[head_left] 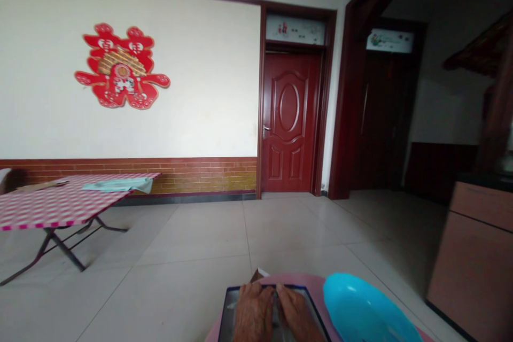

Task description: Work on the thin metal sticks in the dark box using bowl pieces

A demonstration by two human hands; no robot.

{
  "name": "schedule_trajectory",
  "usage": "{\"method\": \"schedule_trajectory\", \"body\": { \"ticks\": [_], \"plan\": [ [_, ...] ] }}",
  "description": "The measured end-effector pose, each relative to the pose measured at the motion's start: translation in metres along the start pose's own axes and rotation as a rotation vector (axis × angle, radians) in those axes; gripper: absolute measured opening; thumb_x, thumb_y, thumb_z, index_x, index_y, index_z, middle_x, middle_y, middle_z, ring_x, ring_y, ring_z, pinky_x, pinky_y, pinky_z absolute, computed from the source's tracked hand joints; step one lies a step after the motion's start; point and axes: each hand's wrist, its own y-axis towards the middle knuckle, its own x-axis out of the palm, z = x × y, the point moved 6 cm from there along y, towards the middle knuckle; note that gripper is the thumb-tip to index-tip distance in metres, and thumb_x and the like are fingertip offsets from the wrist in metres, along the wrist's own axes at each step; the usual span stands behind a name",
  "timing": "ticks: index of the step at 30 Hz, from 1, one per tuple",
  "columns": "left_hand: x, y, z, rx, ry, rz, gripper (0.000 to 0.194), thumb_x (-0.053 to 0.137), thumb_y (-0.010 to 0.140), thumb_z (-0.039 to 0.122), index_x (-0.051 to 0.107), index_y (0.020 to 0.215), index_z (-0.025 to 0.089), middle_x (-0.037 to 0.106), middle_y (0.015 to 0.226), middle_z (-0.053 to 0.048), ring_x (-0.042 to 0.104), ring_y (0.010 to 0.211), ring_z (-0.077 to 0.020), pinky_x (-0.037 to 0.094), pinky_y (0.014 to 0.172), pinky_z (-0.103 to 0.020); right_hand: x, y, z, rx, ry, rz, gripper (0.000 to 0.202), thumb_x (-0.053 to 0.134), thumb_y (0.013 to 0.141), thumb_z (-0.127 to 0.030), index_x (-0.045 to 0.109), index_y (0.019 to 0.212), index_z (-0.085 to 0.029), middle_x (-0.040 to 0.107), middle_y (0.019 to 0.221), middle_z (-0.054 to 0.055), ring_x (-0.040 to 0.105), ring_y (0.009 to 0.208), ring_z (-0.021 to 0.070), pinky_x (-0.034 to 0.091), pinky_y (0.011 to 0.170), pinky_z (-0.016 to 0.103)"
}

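Note:
At the bottom of the head view, my left hand (pixel 253 312) and my right hand (pixel 297 312) are side by side over a shallow tray with a dark blue rim (pixel 227 299). The fingers of both hands are bent and closed, their tips close together near the tray's far edge. Something pale and see-through, perhaps plastic, shows between the hands, but what the fingers grip is hidden. The tray rests on a round pink tabletop (pixel 316 286). To the right of my right hand is a bright blue plastic basin (pixel 356 304).
A small cardboard piece (pixel 258 274) shows behind the tray. On the left stands a folding table with a checked cover (pixel 48 206), a light blue cloth (pixel 118 185) on it. A cabinet (pixel 476 256) is at right; a red door (pixel 292 123) is ahead across the tiled floor (pixel 192 240).

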Motion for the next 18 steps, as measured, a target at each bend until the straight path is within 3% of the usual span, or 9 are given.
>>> {"method": "schedule_trajectory", "body": {
  "ticks": [2, 4, 10, 18],
  "plan": [
    [0.003, -0.002, -0.003, 0.001, 0.002, 0.001, 0.027, 0.044, 0.084, 0.016, 0.064, 0.099, 0.026, 0.064, 0.088, -0.004, 0.056, 0.079, -0.0192, 0.039, 0.072, -0.032, -0.002, 0.001, 0.005, -0.042, -0.049, -0.01, 0.045, 0.036, 0.083, -0.053, 0.068, 0.086, -0.022, 0.071, 0.096, 0.011, 0.063, 0.089, 0.0245, 0.047, 0.08, 0.032],
    [0.004, -0.003, -0.004, 0.01, -0.01, 0.004, 0.027, 0.043, 0.085, 0.016, 0.064, 0.098, 0.026, 0.065, 0.088, -0.004, 0.057, 0.08, -0.0195, 0.04, 0.073, -0.033, -0.002, 0.001, 0.007, -0.042, -0.091, -0.041, 0.043, 0.037, 0.082, -0.05, 0.067, 0.087, -0.02, 0.069, 0.101, 0.013, 0.062, 0.094, 0.0253, 0.046, 0.082, 0.033],
    [-0.003, -0.001, 0.002, 0.028, -0.086, 0.004, 0.029, 0.038, 0.087, 0.017, 0.064, 0.101, 0.024, 0.067, 0.093, -0.006, 0.059, 0.086, -0.0194, 0.044, 0.078, -0.033, 0.0, 0.002, -0.01, -0.048, -0.118, -0.101, 0.04, 0.026, 0.089, -0.035, 0.06, 0.072, -0.021, 0.068, 0.079, 0.007, 0.06, 0.075, 0.018, 0.043, 0.072, 0.028],
    [-0.006, 0.004, 0.012, 0.033, -0.128, -0.01, 0.03, 0.035, 0.087, 0.018, 0.065, 0.09, 0.022, 0.067, 0.088, -0.006, 0.059, 0.086, -0.0199, 0.043, 0.078, -0.033, 0.005, 0.005, 0.0, -0.041, -0.062, 0.063, 0.051, 0.022, 0.089, -0.047, 0.06, 0.067, -0.021, 0.07, 0.072, 0.01, 0.061, 0.066, 0.0166, 0.044, 0.063, 0.025]
  ]
}}
